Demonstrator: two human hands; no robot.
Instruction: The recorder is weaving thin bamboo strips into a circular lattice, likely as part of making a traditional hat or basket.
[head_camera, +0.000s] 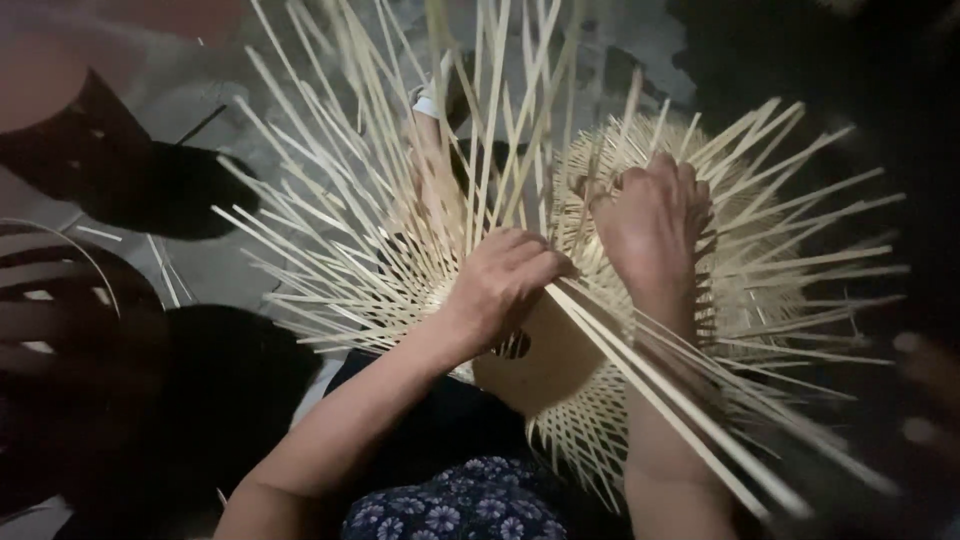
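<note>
Centrally, a half-woven bamboo basket (560, 360) fills the middle and right of the frame, resting against the person's lap, its pale loose strips (330, 200) fanning out to the upper left, the top and the right edge. The left hand (500, 280) sits at the centre of the frame, curled down onto the weave with its fingers closed around a bundle of long strips (650, 390) that runs off toward the lower right. The right hand (650, 225), just right of it and slightly higher, is bunched into a loose fist among the upright strips at the basket's rim; whether it pinches one of them I cannot tell. Below, at the bottom centre, dark floral fabric (450, 505) covers the person's lap. A bare foot (430, 160) shows through the strips above the hands. Dark rounded shapes (150, 190) lie on the grey floor (220, 265) at the left.
</note>
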